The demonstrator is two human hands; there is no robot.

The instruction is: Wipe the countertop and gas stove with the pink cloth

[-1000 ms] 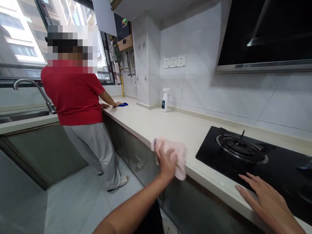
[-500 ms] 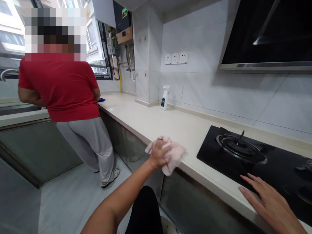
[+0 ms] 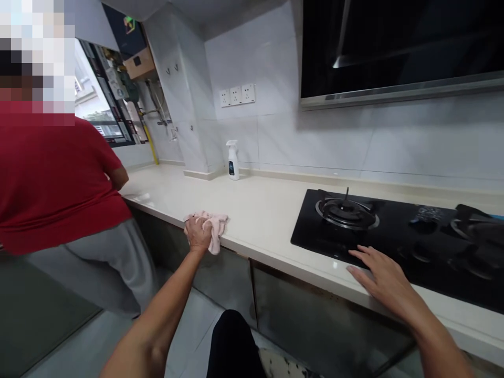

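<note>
The left hand (image 3: 198, 233) grasps a pink cloth (image 3: 216, 231), which lies at the front edge of the counter (image 3: 260, 210), with one part hanging over the edge. It seems that the palm is placed above the cloth so that its pressure reaches the top and also the rim. The right hand (image 3: 380, 270) holds nothing; it is loosely spread at the front border of the stove (image 3: 309, 228), perhaps for balance, but I cannot tell if it carries weight. The spray bottle (image 3: 233, 164) stands upright near the wall, probably to be out of the hands' way.

The left forearm stretches forward from the lower left, fingers bent over the cloth. The right forearm comes slanting inward from the lower right, its fingers pointing to the left. A person in a red shirt (image 3: 59, 178) stands at the left.
</note>
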